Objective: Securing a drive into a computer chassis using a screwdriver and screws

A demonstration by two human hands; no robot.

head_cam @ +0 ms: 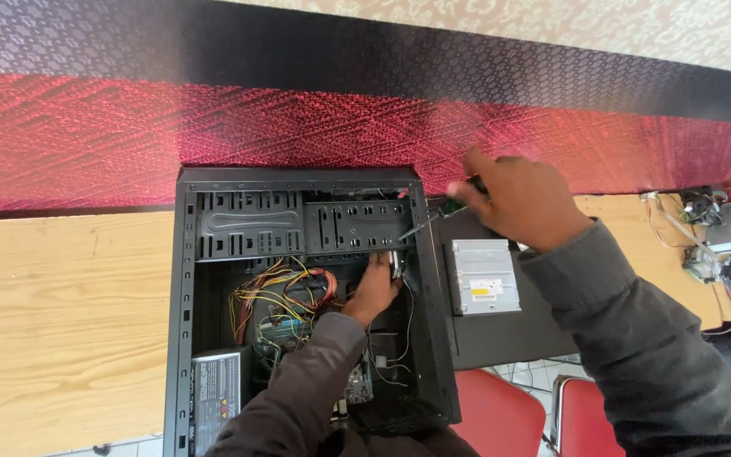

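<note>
Left hand reached inside the open computer case, fingers curled around a small metallic part under the drive bays. Right hand was closed on a screwdriver angled towards the bay edge (tip indistinct). Best kept square to the screw, part steadied.

Optical drive right of computer case

Black computer case; red, yellow and orange wires; light wood-grain table; red-and-black patterned cloth; red chairs; silver-grey optical drive; dark grey sleeves
</note>
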